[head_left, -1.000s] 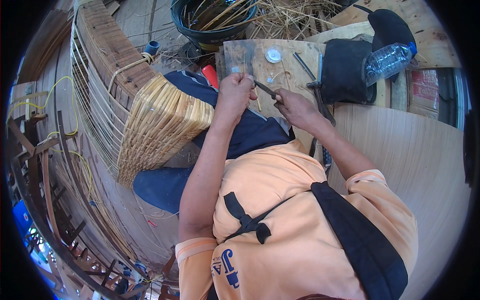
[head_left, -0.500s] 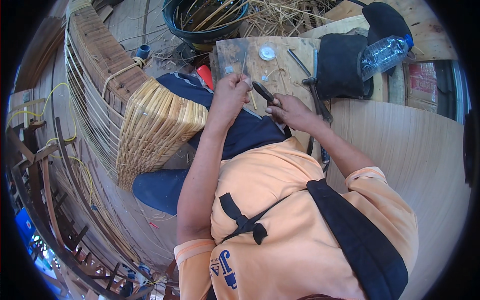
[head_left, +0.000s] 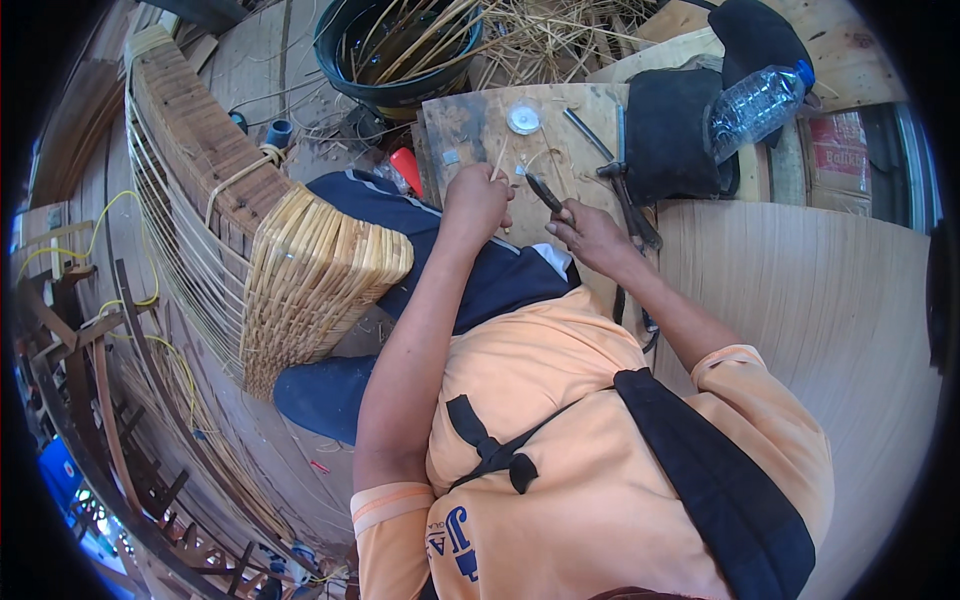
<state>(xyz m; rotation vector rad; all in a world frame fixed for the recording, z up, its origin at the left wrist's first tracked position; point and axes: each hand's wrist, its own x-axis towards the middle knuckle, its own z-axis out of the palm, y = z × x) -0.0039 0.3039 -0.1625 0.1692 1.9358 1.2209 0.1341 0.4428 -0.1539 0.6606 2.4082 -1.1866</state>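
My left hand [head_left: 478,202] is closed on a thin pale cane strip [head_left: 498,162], which sticks up from the fingers. Just to its right, my right hand [head_left: 590,232] grips a dark-handled knife [head_left: 542,190], tilted up toward the left and apart from my left hand. Both hands are above my dark-clad leg and the near edge of a worn plywood board [head_left: 585,130], which carries a small round white object [head_left: 523,117] and some metal rods [head_left: 590,135]. Left of my arms stands a wooden frame with woven cane [head_left: 320,270].
A bucket [head_left: 395,45] of cane in water and loose straw [head_left: 550,40] sit at the top. A black pad [head_left: 670,140], plastic bottle [head_left: 755,110] and cardboard box [head_left: 840,160] are at the upper right, a curved wooden panel [head_left: 800,270] at right, wooden framework [head_left: 120,420] far left.
The knife has drawn away from my left hand and now tilts more steeply, as my right hand has moved slightly right and down. My left hand still holds the strip. The view has shifted slightly.
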